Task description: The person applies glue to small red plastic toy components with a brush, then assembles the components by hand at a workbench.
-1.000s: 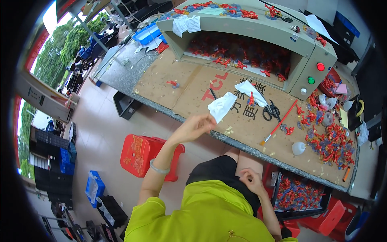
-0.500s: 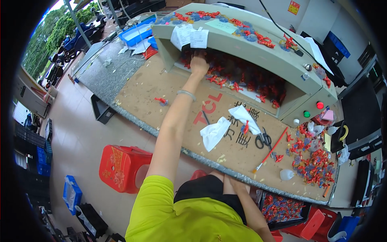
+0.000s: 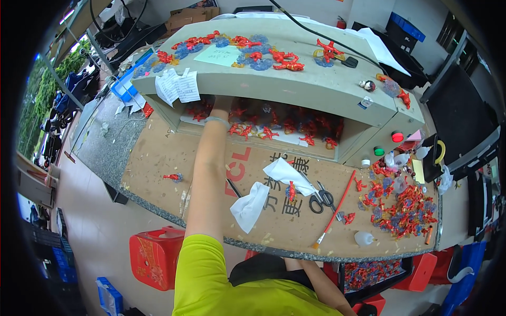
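Observation:
My left arm stretches across the bench, and my left hand (image 3: 223,103) is inside the long opening of a pale grey-green cabinet (image 3: 237,86). Its fingers are hidden by the shadow and the cabinet's upper edge. Around it, inside the opening, lie many small red figures (image 3: 268,133) with blue and yellow translucent parts. My right forearm (image 3: 324,284) hangs low by my lap, its hand hidden under the bench edge. In front of the cabinet are two white cloths (image 3: 250,207), black scissors (image 3: 321,200), a red-handled brush (image 3: 336,209) and a lone figure (image 3: 174,177).
A heap of red, blue and yellow figures (image 3: 406,210) covers the bench's right end, beside a small white bottle (image 3: 365,238). More figures fill a black tray (image 3: 374,275) below. A red stool (image 3: 155,258) stands left. Figures and papers (image 3: 177,86) lie along the cabinet top.
My view has shifted, so the cabinet now appears nearer and further left. My left hand has gone deeper into the opening. My right hand has slipped out of sight beneath the bench edge.

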